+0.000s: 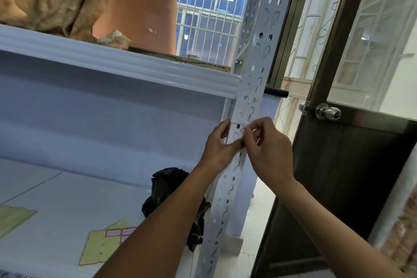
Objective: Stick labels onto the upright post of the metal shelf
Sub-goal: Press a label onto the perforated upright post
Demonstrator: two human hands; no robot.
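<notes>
The white perforated upright post point(256, 67) of the metal shelf runs up the middle of the view. A small white label with a red border point(243, 127) lies against the post at hand height. My right hand point(268, 146) pinches its right edge between thumb and fingertips. My left hand point(220, 144) rests on the post's left side, thumb pressing the front just below the label. A yellow backing sheet point(106, 241) with a few red-bordered labels lies on the lower shelf board, partly behind my left forearm.
A black plastic bag point(167, 185) sits on the shelf board behind the post. Another yellow sheet point(13, 216) lies at far left. The upper shelf beam point(112, 61) carries cloth and an orange cylinder. A dark door with a round knob point(327, 111) stands at right.
</notes>
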